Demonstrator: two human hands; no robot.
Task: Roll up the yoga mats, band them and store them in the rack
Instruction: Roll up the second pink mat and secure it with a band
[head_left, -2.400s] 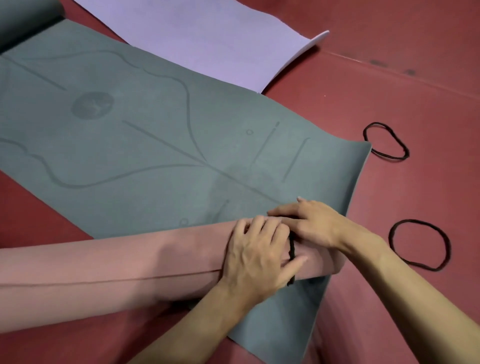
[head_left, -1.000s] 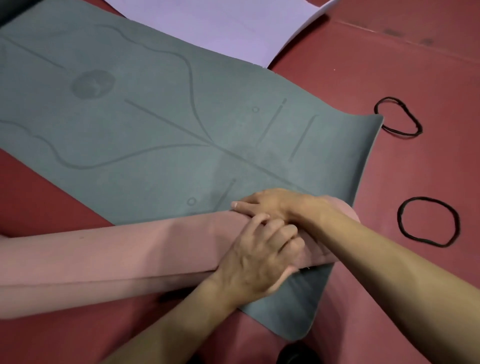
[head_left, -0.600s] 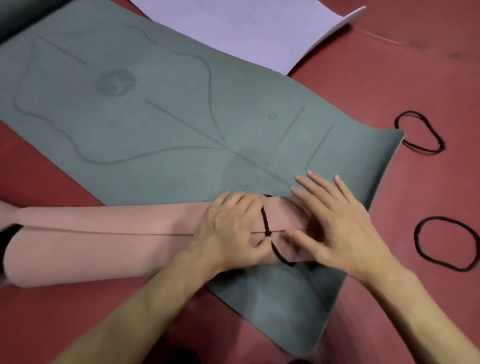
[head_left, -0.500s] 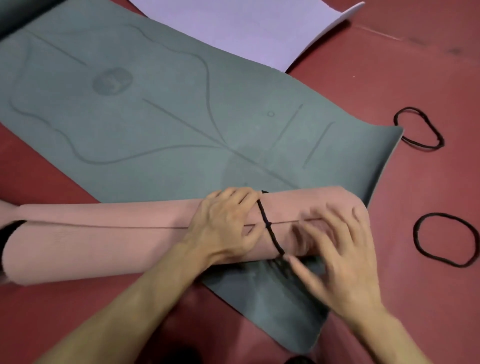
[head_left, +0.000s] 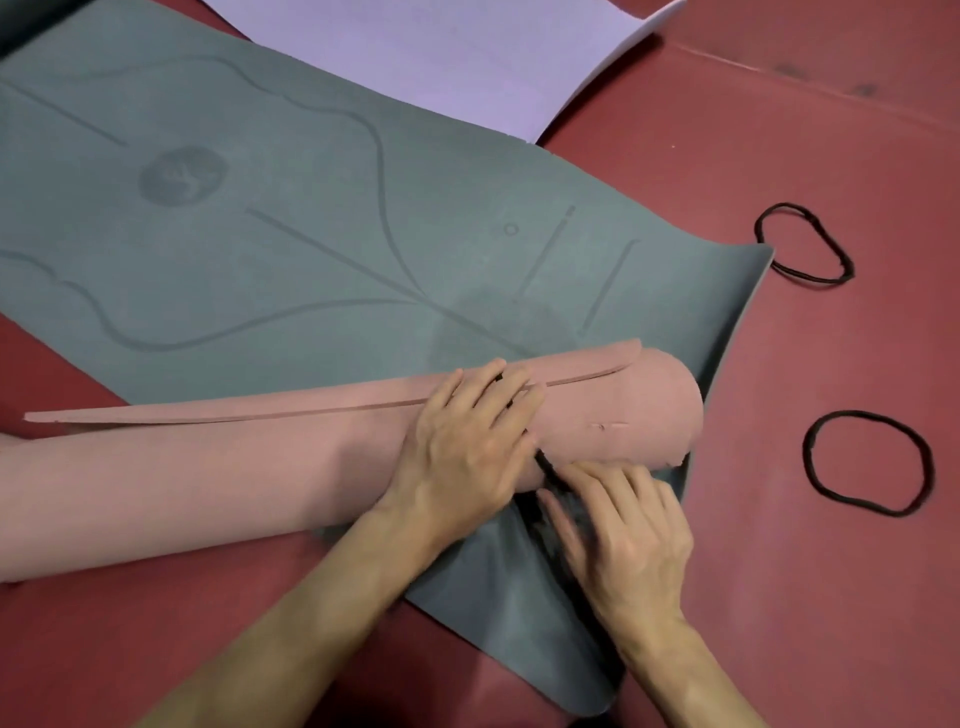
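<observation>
A rolled pink yoga mat (head_left: 208, 478) lies across the near end of a flat grey-green mat (head_left: 291, 260). Its loose outer edge stands up along the top of the roll. A black band (head_left: 544, 462) circles the roll near its right end, mostly hidden under my left hand (head_left: 467, 447), which presses down on top of the roll with fingers laid flat. My right hand (head_left: 623, 535) is at the near underside of the roll, its blurred fingertips pinching the band's lower part.
Two loose black bands lie on the red floor (head_left: 779, 597) to the right, one farther (head_left: 810, 279) and one nearer (head_left: 808, 457). A lilac mat (head_left: 467, 52) lies flat beyond the grey-green one. A dark roll end (head_left: 21, 21) shows at the top left.
My right hand left the top of the roll and dropped to its near underside at the band. The roll turned a little, so its loose edge now runs along the top. My left hand stayed pressing.
</observation>
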